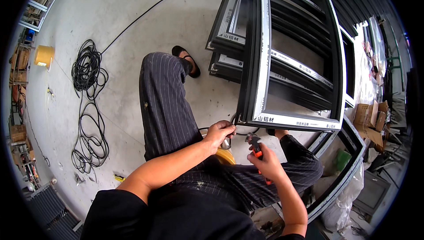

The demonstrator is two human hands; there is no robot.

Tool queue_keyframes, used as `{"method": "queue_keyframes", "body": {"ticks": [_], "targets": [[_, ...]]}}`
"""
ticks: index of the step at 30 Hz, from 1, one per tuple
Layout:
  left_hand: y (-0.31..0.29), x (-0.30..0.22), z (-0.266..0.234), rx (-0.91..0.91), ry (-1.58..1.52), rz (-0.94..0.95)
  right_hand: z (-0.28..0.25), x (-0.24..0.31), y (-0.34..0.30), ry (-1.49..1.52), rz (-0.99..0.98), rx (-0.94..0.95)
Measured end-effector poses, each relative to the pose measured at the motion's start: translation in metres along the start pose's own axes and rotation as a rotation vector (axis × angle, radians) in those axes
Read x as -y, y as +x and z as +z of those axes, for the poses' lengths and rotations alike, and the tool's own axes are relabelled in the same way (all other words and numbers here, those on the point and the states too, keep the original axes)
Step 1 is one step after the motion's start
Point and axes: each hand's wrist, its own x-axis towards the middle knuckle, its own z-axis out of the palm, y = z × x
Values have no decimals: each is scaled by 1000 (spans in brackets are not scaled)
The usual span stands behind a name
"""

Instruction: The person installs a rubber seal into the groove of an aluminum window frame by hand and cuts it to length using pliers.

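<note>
My left hand (219, 134) is closed in a pinch at the near left corner of a dark window frame (295, 120) with white printed film. A thin black strip (242, 133) runs by its fingertips and curves below that corner; my fingers cover part of it. Just to the right, my right hand (267, 164) is wrapped round a pliers-like cutting tool (254, 141) with orange-and-black handles. Its metal head points up toward the frame, apart from it. Under my hands, a round yellow thing (226, 155) shows between my legs, partly hidden.
More dark frames (227, 41) are stacked behind, filling the upper right. Black cord (88, 70) lies in tangled coils on the floor at left, near a yellow tub (44, 56). A cardboard box (371, 120) and another frame (338, 182) are at right.
</note>
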Motion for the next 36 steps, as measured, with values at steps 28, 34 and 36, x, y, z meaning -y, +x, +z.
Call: {"method": "queue_keyframes", "body": {"ticks": [28, 34, 36], "targets": [[-14, -22, 5, -197, 805, 456, -1, -9, 68, -374, -240, 45], [-15, -24, 3, -199, 824, 470, -2, -2, 68, -515, -260, -6], [-17, -27, 4, -193, 850, 486, 0, -7, 69, -537, -294, -42]]}}
